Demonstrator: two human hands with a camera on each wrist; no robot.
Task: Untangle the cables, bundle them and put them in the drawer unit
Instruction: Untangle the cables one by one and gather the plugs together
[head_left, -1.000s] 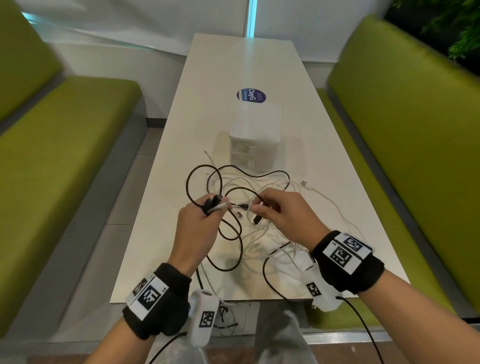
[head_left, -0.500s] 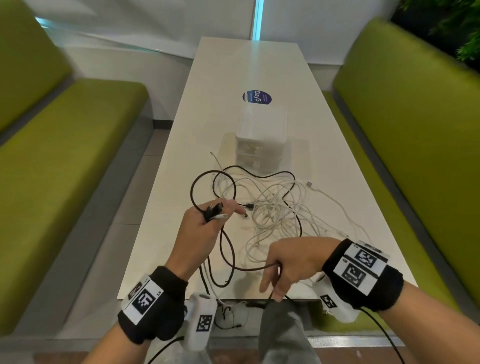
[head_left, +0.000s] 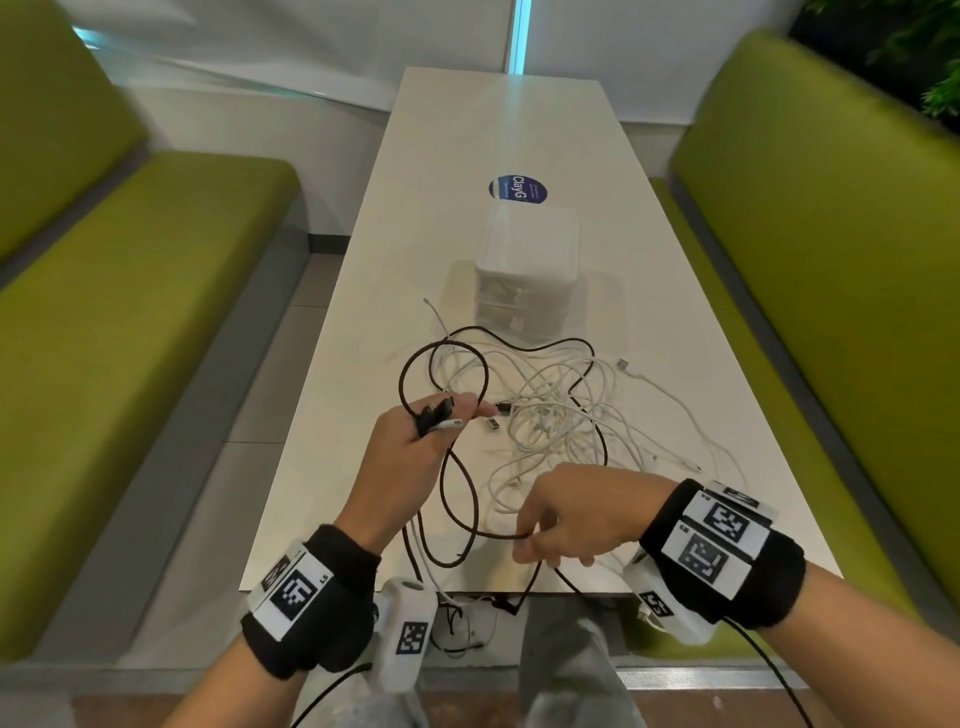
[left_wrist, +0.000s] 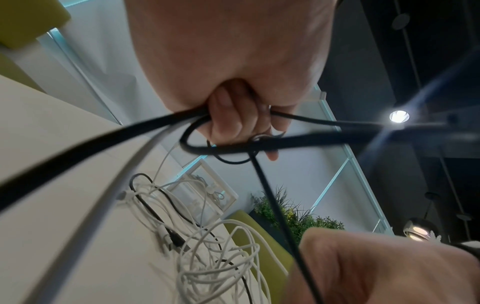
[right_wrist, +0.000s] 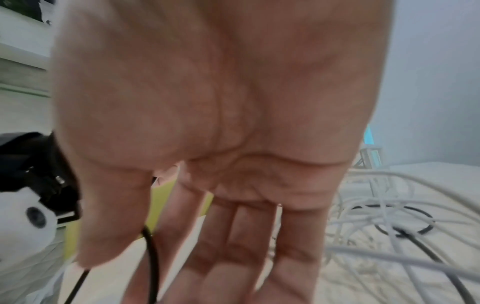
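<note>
A black cable (head_left: 470, 499) loops out of a tangle of white cables (head_left: 550, 415) on the white table (head_left: 322, 467). My left hand (head_left: 441, 423) is raised above the table and grips the black cable's plug together with a white cable end; its fingers (left_wrist: 233, 123) curl round the black strands. My right hand (head_left: 530, 545) is near the table's front edge and pinches a stretch of the black cable (right_wrist: 150, 246) between thumb and fingers. Behind the tangle stands the white drawer unit (head_left: 527, 260), its drawers closed.
Green benches (head_left: 130, 312) flank the table on both sides. A round blue sticker (head_left: 518, 188) lies beyond the drawer unit. Loose cable ends trail right toward the table edge (head_left: 675, 405). Some cable hangs below the front edge (head_left: 467, 623).
My right hand left the tangle and drew back to the table's front edge, pulling a stretch of black cable with it. My left hand kept its grip and hardly moved.
</note>
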